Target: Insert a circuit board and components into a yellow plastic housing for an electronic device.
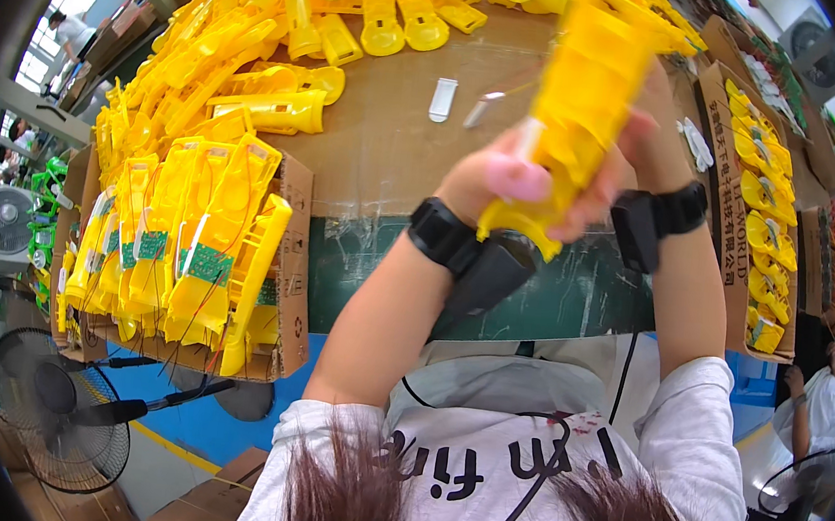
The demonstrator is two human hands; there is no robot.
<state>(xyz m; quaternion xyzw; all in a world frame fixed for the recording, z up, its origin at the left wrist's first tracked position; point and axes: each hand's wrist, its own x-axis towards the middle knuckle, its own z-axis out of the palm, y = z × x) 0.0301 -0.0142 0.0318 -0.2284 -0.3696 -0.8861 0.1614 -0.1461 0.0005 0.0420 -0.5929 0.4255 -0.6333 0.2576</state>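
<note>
The left hand (511,177) is gripping the near part of a yellow casing (591,96), thumb and fingers bent round it; the long axis is running forward and slightly right from those fingers. The right hand (641,129) is sitting at the casing's right side, blur and overlap concealing its finger spread. A cardboard sheet (378,146) is lying beyond the fingers, a green tabletop (573,311) is showing nearer the body, and a black fan (53,391) is standing far left.

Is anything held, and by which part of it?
A yellow plastic piece, held by its lower half in the left hand; the right hand is at its right edge, grip unclear.
</note>
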